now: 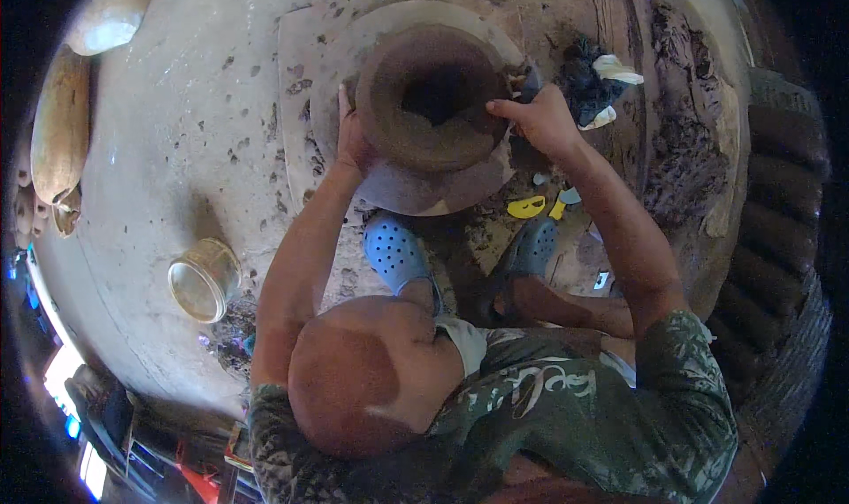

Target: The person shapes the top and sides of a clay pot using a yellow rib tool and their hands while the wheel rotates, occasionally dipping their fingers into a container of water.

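A dark, wet-looking clay pot point(423, 150) with a wide rim and a deep hollow stands on a round pale wheel or board point(389, 194). Along the pot's left outer wall lies my left hand point(351, 137), its fingers stretched out against the clay. My right hand point(541, 122) grips the rim on the right, thumb on top and the other fingers partly hidden at the outer side. A small dark bluish piece point(531, 84) shows by those fingers; I cannot tell what it is or whether they hold it.
Yellow plastic pieces point(526, 207) lie near my blue clogs point(393, 248). A dark plastic heap point(584, 71) and rough clay point(681, 124) sit to the right. At left stand a plastic bucket point(202, 283) and a long tan vessel point(60, 128). Dark stacked rolls point(769, 221) line the far right.
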`<state>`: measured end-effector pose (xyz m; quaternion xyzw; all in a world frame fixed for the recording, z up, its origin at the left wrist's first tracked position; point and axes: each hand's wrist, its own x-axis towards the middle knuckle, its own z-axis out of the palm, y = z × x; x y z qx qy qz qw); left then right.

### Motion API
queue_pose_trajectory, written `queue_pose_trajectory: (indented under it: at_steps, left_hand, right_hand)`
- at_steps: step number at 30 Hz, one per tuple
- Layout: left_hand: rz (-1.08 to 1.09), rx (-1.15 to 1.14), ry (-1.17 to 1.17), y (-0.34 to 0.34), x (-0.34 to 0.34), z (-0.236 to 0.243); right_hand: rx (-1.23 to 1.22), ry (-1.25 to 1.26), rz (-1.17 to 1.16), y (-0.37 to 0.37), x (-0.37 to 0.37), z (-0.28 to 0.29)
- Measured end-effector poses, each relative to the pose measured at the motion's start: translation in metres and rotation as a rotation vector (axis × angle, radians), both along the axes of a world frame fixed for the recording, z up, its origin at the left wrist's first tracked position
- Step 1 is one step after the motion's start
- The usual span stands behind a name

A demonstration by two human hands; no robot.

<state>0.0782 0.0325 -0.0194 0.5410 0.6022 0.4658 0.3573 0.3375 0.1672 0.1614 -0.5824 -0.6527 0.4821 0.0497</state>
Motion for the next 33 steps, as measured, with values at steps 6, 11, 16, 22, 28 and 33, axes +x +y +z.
queue_pose_trajectory:
  at_steps: [6, 11, 16, 22, 28, 33]
  left_hand:
    - [0.003, 0.056, 0.185, -0.005, -0.005, -0.006]
    - [0.185, -0.388, -1.300, 0.019, 0.005, 0.063]
    - [0.328, -0.309, 0.642, 0.005, -0.091, 0.028]
    - [0.452, -0.454, -0.147, -0.028, -0.077, 0.001]
    - [0.451, -0.636, -0.155, -0.103, 0.024, 0.042]
    - [0.495, -0.603, -0.092, -0.134, 0.003, 0.020]
  right_hand:
    - [-0.044, -0.032, 0.086, 0.013, 0.016, -0.011]
    - [0.507, -0.141, 0.078, 0.033, 0.090, -0.001]
    - [0.354, 0.000, -0.030, 0.004, 0.091, 0.034]
    - [0.277, 0.573, -0.115, -0.053, 0.080, 0.020]
    - [0.480, 0.370, -0.015, -0.056, 0.087, 0.023]
    - [0.638, 0.279, 0.144, -0.056, 0.075, 0.021]
